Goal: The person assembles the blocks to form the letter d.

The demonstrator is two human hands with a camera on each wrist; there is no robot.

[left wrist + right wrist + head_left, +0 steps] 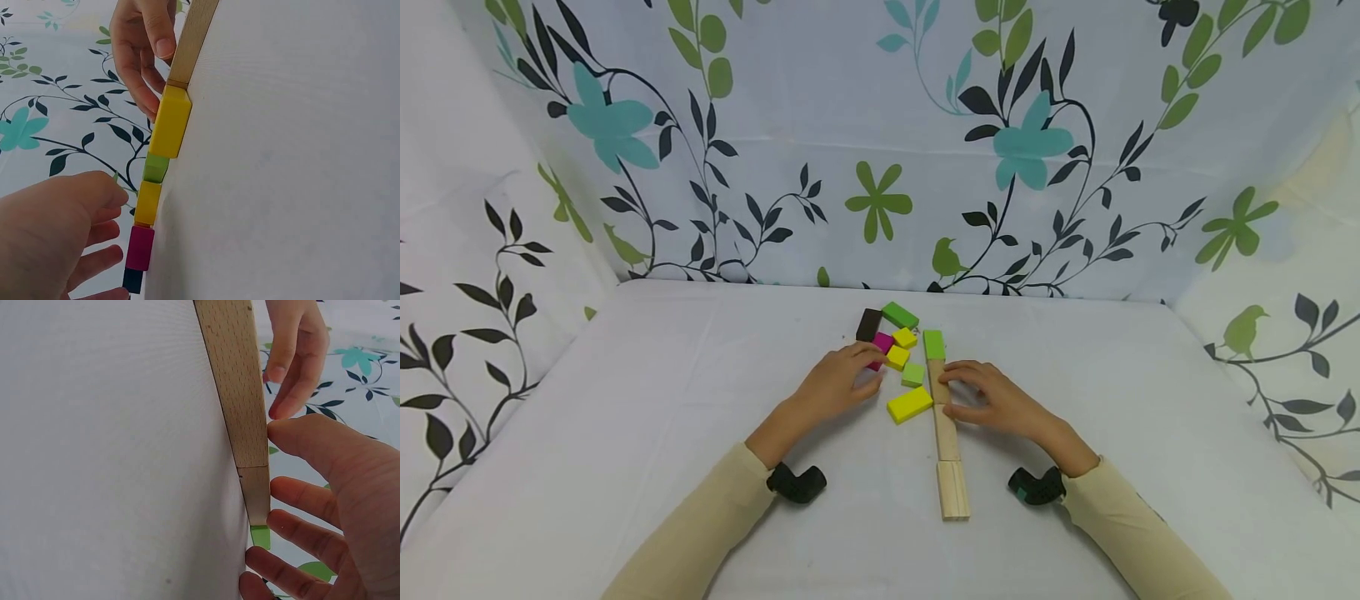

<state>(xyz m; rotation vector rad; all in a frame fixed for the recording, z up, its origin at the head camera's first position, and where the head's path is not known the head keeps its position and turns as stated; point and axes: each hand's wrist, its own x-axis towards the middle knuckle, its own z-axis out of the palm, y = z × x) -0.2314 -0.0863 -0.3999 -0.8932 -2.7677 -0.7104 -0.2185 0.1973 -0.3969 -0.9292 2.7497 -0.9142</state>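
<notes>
Aligning wooden blocks [947,433] toward the table's far edge [760,292] seems underway: right hand [1000,402] touching them, left hand [829,383] beside magenta blocks [883,341], both loosely spread, gripping nothing; next needs gentle nudging.

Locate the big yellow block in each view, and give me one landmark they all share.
Head: big yellow block just below and right of centre, left of the wooden row.
Left wrist: big yellow block left of centre, in the upper half, below the wooden row.
Right wrist: not in it.
Shared landmark: the wooden row, only partly shown in the wrist views.
</notes>
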